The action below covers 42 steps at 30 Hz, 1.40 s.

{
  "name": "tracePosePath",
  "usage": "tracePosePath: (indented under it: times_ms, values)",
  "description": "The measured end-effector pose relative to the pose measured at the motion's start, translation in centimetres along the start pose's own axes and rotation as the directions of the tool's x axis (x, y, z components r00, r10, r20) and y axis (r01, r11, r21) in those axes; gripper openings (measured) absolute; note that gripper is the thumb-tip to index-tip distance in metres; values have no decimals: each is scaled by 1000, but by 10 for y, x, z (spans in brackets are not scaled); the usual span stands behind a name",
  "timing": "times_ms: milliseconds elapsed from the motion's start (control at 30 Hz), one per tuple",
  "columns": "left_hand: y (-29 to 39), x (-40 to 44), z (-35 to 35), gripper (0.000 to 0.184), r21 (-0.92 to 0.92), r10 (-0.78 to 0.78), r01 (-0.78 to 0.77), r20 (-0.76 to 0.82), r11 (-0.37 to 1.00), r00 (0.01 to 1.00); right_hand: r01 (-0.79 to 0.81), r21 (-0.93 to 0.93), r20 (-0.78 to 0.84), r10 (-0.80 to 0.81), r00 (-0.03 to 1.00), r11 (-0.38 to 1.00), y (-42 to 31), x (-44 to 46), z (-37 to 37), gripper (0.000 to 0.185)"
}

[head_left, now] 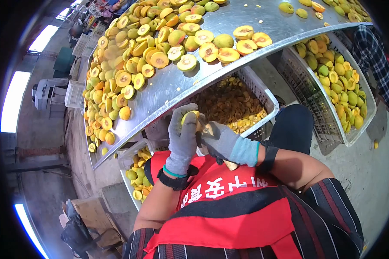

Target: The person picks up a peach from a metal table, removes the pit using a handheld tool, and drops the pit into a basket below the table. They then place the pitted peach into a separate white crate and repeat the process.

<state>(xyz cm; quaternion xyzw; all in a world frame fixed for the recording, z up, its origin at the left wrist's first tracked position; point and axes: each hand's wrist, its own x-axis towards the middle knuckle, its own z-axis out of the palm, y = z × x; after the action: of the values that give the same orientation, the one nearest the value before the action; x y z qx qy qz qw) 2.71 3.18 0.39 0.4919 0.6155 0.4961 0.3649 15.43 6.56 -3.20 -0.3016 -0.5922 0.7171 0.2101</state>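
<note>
In grey gloves, both my hands meet just above my red apron [229, 207], in front of the metal table edge. My left hand [181, 140] is closed around a yellow peach half [190, 116], which is partly covered by the fingers. Close against it, my right hand [229, 142] is wrapped round a tool with a pale handle [230, 165]; the end of that handle sticks out below the fist. The tool's working end is hidden between the gloves, so its exact kind cannot be told.
Halved peaches [134, 56] are heaped on the metal table [160, 93]. Under its edge, a crate [263, 101] holds brown and yellow scraps. More fruit fills a crate [350, 140] at right and another crate [129, 172] at lower left. A person's checked sleeve [376, 60] shows at far right.
</note>
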Motion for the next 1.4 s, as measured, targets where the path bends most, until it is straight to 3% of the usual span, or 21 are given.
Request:
tracePosePath:
  times_ms: [33,100,267,333,367,433,467,533,567,600,667,733,800,867,933,967,1000,1067,1167,1300,1400]
  values:
    - [-2,-2,0,31,12,13,-13,-5,1000,1000,0,0,3,0,1000,1000,0,2,-2,20]
    - [-2,-4,-3,29,43,55,-56,10,998,998,-173,71,266,148,953,982,-1,4,-7,23]
    - [-7,-1,-8,29,159,57,-61,32,985,998,-233,111,191,210,959,966,-4,3,-4,22]
    - [-12,2,-10,35,-361,-166,170,43,917,985,-184,131,165,161,973,974,-6,6,-4,21]
    - [-12,1,-10,35,-363,-166,167,35,917,986,-200,285,170,156,973,937,-9,2,-6,19]
    - [-3,0,-9,41,-698,-266,198,12,688,964,-255,492,183,187,965,832,-15,-2,-13,19]
    - [-7,0,-14,41,-696,-266,197,9,690,964,-145,577,130,85,988,804,-4,3,-11,19]
    - [-16,4,-28,44,-883,-107,215,187,418,977,-36,354,57,17,998,935,5,14,-15,26]
    - [-17,3,-35,46,-854,-108,212,183,475,977,-33,352,54,15,998,935,7,13,-16,26]
    - [-14,3,-31,46,-855,-104,211,183,473,978,-169,349,124,133,983,922,-5,8,-16,30]
    - [-8,0,-22,45,-717,-16,5,-8,697,1000,-303,338,194,249,949,891,-10,8,-14,34]
    - [-3,-6,-16,41,-707,-3,29,38,707,999,-137,309,166,88,982,941,5,17,-9,40]
    - [-1,-10,-10,40,-697,-129,133,59,705,990,-32,322,35,22,999,946,27,29,-2,41]
    - [-3,-10,-7,42,-605,-87,53,-28,795,996,267,-34,-276,-266,924,963,39,37,-4,43]
    - [-2,-8,-10,44,-620,-369,332,73,711,927,172,19,-204,-164,965,985,8,24,-11,45]
    - [-2,-9,-9,44,-578,-417,404,119,709,901,200,-162,-284,-240,928,966,9,26,-12,44]
    - [-1,-10,-10,44,-579,-416,403,117,709,902,205,-339,-347,-325,880,918,9,26,-14,43]
    - [-1,-12,-13,45,-573,-386,393,141,719,912,177,-345,-350,-301,887,922,6,21,-18,43]
    - [2,-10,-15,44,-584,-280,273,80,765,957,236,-505,-185,-371,910,830,4,6,-15,40]
    - [-4,-11,-11,44,-493,-175,163,22,854,984,124,-561,-143,-243,959,818,-1,3,-7,41]
    - [-9,-12,-7,43,-432,-144,122,-20,894,989,173,-502,-164,-290,943,847,9,5,-4,39]
